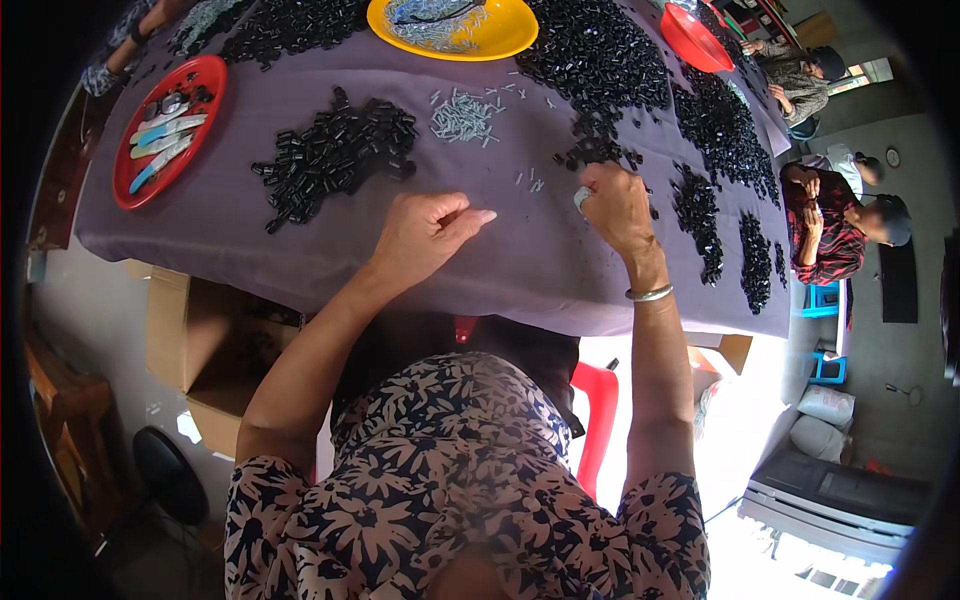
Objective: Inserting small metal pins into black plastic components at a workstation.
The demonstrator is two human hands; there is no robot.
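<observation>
My left hand (428, 235) hovers over the purple cloth with its fingers curled in and the thumb stretched to the right. Whatever its fingers may hold is hidden. My right hand (618, 212), with a white band on one finger and a bracelet at the wrist, is closed by the near edge of a large heap of small black pieces (600, 70); its contents do not show. Beyond my left hand lies a smaller pile of black tube-like pieces (345, 150). Small clear pins (465, 118) form a pile at the middle, and a few loose pins (531, 181) lie between my hands.
At the left stands a red tray (219, 95) holding blue- and white-handled tools. A yellow bowl (512, 28) of clear pins and a red bowl (690, 38) are at the far side. Other people (840, 220) sit at right. A cardboard box (168, 330) stands below the table.
</observation>
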